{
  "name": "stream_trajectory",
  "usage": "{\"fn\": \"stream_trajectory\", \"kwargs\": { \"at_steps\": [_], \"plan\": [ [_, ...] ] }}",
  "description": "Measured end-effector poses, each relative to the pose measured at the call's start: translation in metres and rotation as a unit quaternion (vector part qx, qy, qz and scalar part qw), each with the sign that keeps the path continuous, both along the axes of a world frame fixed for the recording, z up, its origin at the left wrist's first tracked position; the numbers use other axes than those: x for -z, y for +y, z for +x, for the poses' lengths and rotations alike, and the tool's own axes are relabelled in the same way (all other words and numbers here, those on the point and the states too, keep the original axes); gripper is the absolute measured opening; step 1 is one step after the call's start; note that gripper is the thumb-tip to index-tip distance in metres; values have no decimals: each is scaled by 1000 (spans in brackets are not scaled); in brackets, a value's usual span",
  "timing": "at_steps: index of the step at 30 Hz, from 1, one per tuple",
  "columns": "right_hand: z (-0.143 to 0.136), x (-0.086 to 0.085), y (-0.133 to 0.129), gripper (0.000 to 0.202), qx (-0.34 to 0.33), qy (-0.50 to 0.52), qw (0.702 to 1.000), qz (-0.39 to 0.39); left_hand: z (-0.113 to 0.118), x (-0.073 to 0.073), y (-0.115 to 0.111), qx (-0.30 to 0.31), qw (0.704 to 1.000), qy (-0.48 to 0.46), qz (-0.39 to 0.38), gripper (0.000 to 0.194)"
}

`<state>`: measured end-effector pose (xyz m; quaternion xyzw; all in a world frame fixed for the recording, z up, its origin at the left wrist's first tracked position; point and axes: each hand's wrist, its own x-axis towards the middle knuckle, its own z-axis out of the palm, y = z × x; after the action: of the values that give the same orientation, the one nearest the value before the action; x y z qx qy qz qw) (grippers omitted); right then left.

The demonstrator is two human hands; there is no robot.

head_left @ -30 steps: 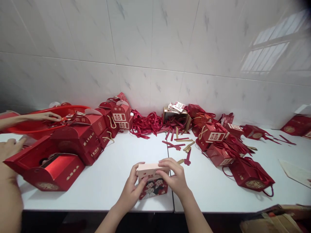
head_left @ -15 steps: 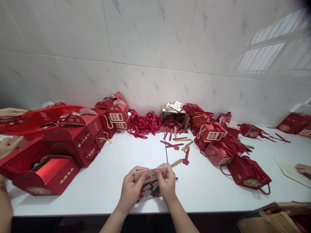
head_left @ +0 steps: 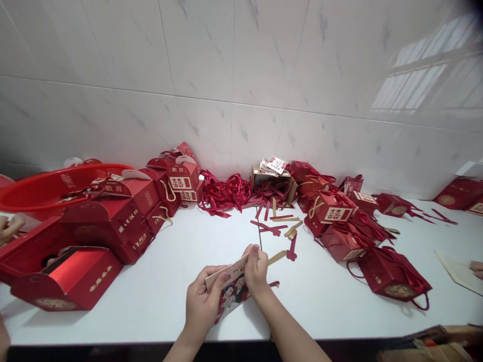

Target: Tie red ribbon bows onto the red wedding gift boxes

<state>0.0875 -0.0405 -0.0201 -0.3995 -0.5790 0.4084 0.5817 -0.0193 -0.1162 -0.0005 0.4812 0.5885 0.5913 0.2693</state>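
Note:
My left hand (head_left: 202,301) and my right hand (head_left: 256,269) both grip a small flattened gift box (head_left: 231,289) near the front edge of the white table (head_left: 177,271). The box has a pale pink top edge and a red side printed with a cartoon couple. It is tilted, its right end higher. My left thumb presses the pink edge; my right fingers pinch the upper right corner. A gold strip (head_left: 277,257) and a red strip (head_left: 291,250) lie just beyond my right hand.
Large red boxes (head_left: 68,276) are stacked at the left beside a red basin (head_left: 37,188). Red ribbons (head_left: 226,193), a small carton (head_left: 271,178) and red gift bags (head_left: 388,276) lie at the back and right. Other people's hands show at both edges.
The box went from a squared-up shape to flattened and tilted, and my hands drew closer to me. The other person's hand at the left let go of the red basin and withdrew.

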Motion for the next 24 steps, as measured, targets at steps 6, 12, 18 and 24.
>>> {"fn": "stream_trajectory", "kwargs": {
  "at_steps": [6,12,18,24],
  "plan": [
    [27,-5,36,60,59,-3,998,-24,7,5,7,-2,1000,-13,5,23],
    [122,-17,53,47,95,-59,993,-33,-1,14,1,-3,1000,-22,9,28],
    [148,9,2,24,-131,-258,956,-43,1,6,-3,-8,1000,-27,-8,25],
    [136,30,-8,16,-90,-311,946,-4,3,2,-1,-24,1000,-5,3,25]
  ]
}}
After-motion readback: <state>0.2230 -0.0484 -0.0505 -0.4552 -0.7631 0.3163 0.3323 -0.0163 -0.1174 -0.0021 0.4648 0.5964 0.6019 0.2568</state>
